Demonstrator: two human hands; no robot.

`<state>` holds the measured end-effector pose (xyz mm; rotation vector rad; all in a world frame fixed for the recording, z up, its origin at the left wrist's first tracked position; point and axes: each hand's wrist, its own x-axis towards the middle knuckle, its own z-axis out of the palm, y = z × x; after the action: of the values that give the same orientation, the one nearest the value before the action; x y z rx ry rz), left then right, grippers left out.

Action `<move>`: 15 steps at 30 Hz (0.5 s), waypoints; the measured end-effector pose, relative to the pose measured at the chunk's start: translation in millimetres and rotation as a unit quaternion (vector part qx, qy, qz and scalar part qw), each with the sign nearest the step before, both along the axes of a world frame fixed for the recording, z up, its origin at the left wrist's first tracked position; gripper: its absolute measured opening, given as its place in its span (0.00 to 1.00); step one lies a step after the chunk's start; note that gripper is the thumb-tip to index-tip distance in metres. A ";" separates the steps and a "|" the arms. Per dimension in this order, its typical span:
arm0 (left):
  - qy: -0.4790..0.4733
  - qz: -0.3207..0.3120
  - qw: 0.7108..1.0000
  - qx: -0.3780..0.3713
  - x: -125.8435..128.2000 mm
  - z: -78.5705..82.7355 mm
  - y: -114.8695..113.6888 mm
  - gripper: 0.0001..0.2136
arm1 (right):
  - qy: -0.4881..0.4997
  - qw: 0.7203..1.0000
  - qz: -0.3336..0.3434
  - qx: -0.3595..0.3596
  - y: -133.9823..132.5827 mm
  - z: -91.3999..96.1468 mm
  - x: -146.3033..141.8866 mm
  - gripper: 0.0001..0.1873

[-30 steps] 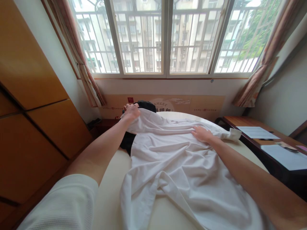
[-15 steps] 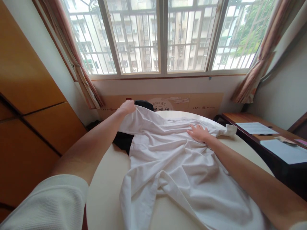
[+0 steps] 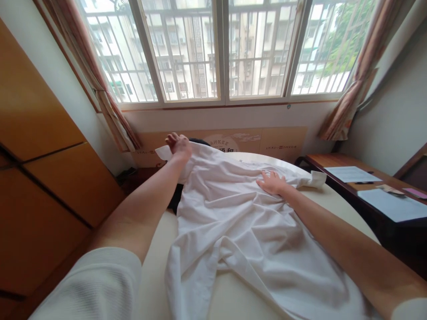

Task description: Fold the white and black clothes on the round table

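A white shirt [image 3: 240,222] lies spread and wrinkled over a round cream table [image 3: 156,262]. My left hand [image 3: 178,144] is at the shirt's far left corner, fingers closed on a fold of white cloth that it holds lifted off the table. My right hand [image 3: 271,183] lies flat on the shirt near its far right side, fingers spread and pressing the fabric down. A cuffed sleeve end [image 3: 316,178] sticks out just beyond my right hand. A dark garment [image 3: 173,202] shows under the shirt's left edge.
A wooden wardrobe [image 3: 40,169] stands close on the left. A dark wooden desk [image 3: 350,166] with sheets of paper [image 3: 393,204] and a pen sits on the right. Barred windows with curtains fill the far wall, with a printed board [image 3: 273,142] below the sill.
My left hand has drawn the shirt's corner up and a little further left, so a white flap now pokes out past it. My right hand has stayed flat on the shirt.
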<state>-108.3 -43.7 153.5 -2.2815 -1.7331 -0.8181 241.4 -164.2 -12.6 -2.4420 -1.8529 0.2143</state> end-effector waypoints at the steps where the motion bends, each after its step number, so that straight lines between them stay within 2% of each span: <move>1: 0.030 0.013 0.999 0.014 18.6 -9.8 -3.7 0.14 | 0.000 1.000 0.003 -0.004 0.3 0.9 -2.2 0.44; 2: 0.054 -0.004 0.998 0.009 39.3 -21.3 -8.1 0.15 | 0.000 1.000 0.008 -0.007 0.7 1.6 -4.4 0.45; 3: 0.080 -0.053 0.995 -0.010 60.4 -34.0 -12.9 0.14 | -0.001 1.000 0.015 -0.008 1.1 2.1 -6.3 0.45; 4: 0.119 -0.110 0.985 -0.051 80.5 -47.7 -17.8 0.16 | -0.001 1.000 0.023 -0.008 1.3 2.5 -7.8 0.45; 5: 0.150 -0.138 0.974 -0.100 98.4 -61.8 -22.4 0.18 | -0.001 0.999 0.031 -0.006 1.3 2.9 -8.6 0.46; 7: 0.196 -0.141 0.952 -0.186 123.9 -89.7 -29.2 0.23 | 0.005 0.999 0.046 -0.005 0.3 4.4 -7.0 0.45; 9: 0.210 -0.110 0.944 -0.228 135.0 -113.8 -31.2 0.27 | 0.017 0.999 0.049 -0.003 -2.5 7.2 0.2 0.42; 11: 0.204 -0.077 0.947 -0.236 135.6 -131.6 -28.3 0.33 | 0.027 0.999 0.020 0.003 -7.0 10.3 12.8 0.38; 15: 0.181 -0.044 0.951 -0.248 129.2 -148.2 -16.1 0.41 | 0.023 0.992 -0.125 0.005 -16.9 10.7 45.3 0.37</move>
<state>20.9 -59.9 5.3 -2.6112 -1.8140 0.0586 286.8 -181.1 -1.9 -2.6072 -1.5065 0.2420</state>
